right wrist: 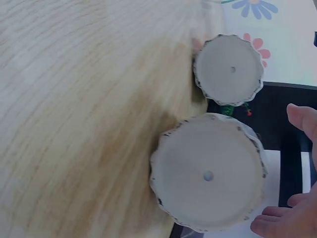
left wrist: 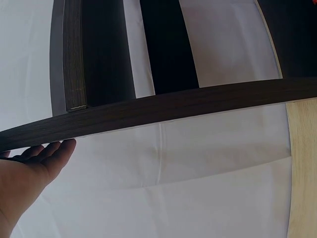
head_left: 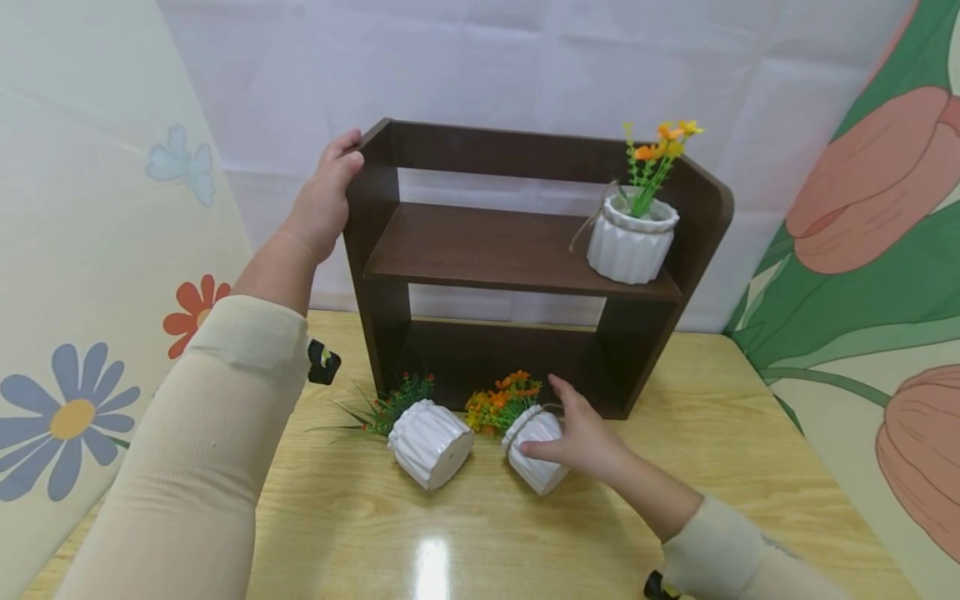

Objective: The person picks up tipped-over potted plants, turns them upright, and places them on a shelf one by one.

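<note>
My left hand [head_left: 324, 200] rests against the outer left side of a dark brown two-tier shelf [head_left: 480, 250]; in the left wrist view its fingertips [left wrist: 63, 151] touch the panel's edge. Beside a white ribbed flowerpot [head_left: 536, 450] with orange and yellow flowers is my right hand [head_left: 588, 433], thumb and fingers spread apart. That pot lies tipped, its round base [right wrist: 208, 198] facing the right wrist camera. Whether the hand touches it, I cannot tell. Left of it, another tipped white flowerpot [head_left: 431, 442] holds green leaves and red berries.
On the upper tier's right end stands an upright white flowerpot [head_left: 632, 242] with orange and yellow flowers and twine. The shelf stands at the back of a light wooden table [head_left: 360, 533]. Behind hangs a white cloth [head_left: 480, 67]; painted panels flank both sides.
</note>
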Demonstrator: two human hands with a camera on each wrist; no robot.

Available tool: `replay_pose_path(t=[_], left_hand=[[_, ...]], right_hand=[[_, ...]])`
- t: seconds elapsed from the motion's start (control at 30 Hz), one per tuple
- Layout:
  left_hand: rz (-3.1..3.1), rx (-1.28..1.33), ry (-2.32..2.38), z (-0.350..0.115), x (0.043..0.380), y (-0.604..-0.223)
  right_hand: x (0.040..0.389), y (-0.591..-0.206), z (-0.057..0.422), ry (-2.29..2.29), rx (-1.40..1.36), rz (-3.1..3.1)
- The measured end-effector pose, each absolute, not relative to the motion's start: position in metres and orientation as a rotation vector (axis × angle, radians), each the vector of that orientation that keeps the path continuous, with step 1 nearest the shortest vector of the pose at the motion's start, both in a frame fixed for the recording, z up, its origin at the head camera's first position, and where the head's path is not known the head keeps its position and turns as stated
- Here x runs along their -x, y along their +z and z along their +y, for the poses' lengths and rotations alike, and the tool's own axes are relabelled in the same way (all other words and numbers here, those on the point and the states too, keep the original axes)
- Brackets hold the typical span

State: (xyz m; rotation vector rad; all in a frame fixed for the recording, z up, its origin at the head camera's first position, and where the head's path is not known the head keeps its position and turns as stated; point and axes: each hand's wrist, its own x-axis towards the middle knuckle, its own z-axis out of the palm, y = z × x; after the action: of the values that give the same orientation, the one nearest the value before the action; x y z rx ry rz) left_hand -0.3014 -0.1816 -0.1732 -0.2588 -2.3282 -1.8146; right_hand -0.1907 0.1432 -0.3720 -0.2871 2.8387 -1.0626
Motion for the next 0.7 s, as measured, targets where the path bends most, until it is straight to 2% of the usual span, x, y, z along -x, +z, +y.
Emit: replay_pose_path(t=[0.7], left_hand=[[-2.316,0.283,-1.821,-0.182,0.302,-0.175]], right_hand=[[0.197,-0.397,0.130,-0.875,0.316,2.912]])
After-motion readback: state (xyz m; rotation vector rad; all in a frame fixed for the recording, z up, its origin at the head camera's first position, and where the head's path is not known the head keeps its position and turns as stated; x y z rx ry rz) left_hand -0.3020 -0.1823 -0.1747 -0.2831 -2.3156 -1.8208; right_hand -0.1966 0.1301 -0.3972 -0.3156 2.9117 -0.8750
